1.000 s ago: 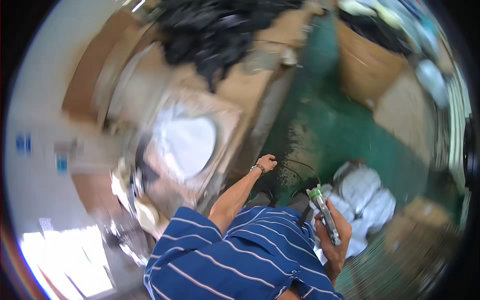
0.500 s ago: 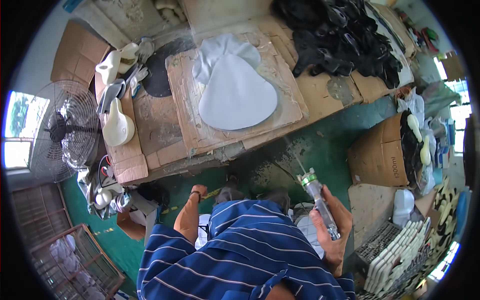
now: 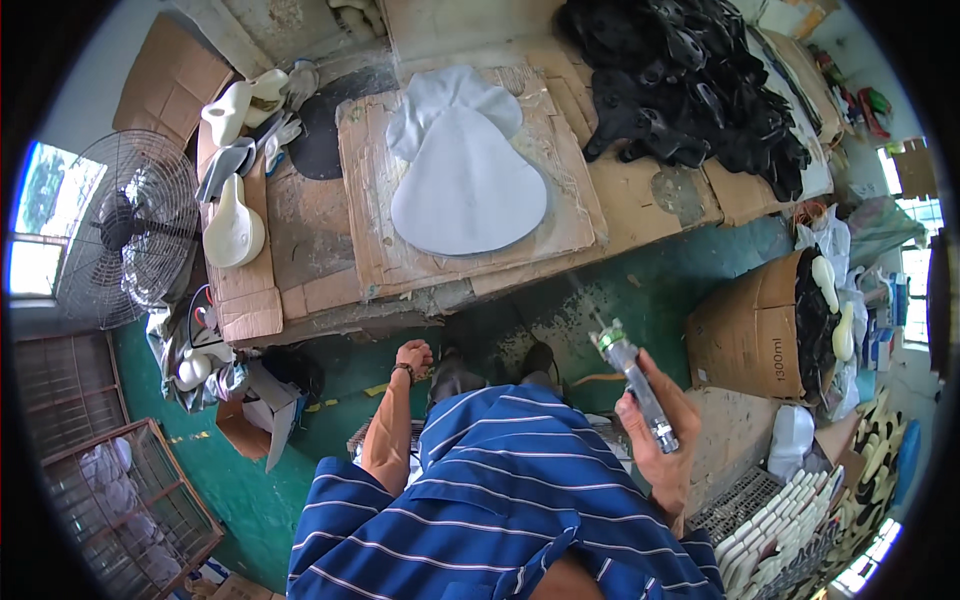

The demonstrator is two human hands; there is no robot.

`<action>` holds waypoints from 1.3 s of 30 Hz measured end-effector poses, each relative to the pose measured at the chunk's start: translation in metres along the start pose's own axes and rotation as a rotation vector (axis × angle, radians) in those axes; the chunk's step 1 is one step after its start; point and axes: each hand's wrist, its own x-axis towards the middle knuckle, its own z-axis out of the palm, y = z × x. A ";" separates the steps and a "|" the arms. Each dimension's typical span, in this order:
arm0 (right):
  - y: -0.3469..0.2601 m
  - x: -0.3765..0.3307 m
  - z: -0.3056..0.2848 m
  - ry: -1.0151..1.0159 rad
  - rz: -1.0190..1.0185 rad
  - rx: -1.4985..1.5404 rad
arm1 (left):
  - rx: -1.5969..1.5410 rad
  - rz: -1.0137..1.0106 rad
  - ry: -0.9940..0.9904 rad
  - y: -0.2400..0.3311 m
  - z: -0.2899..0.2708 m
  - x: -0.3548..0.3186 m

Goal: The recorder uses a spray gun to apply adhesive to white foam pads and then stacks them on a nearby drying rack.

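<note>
My right hand is wrapped round a slim grey metal tool with a green collar and a thin front end, which looks like a spray gun. It points up toward the table's front edge, with a faint streak off its tip. My left hand hangs in front of the table, fingers curled and nothing visible in them. A smooth, pale grey, pear-shaped pad lies on a square cardboard sheet on the table. Gathered light grey cloth shows beyond its narrow end. Neither hand touches the pad.
Black pieces are heaped at the table's back right. White moulded forms and gloves lie at its left, beside a caged fan. A large cardboard box stands to the right. An open carton sits on the green floor.
My left hand has moved forward, toward the table. My right hand still grips the tool, with only a slight shift. The view has moved a little.
</note>
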 end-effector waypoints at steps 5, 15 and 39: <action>0.024 -0.014 -0.037 0.044 0.046 -0.047 | 0.023 -0.006 -0.039 -0.001 0.014 -0.009; 0.012 -0.009 -0.018 -0.265 -0.059 0.057 | 0.197 -0.101 0.119 -0.038 -0.007 -0.026; 0.025 0.036 -0.005 -0.054 -0.089 -0.110 | 0.050 -0.095 0.131 -0.038 -0.006 -0.015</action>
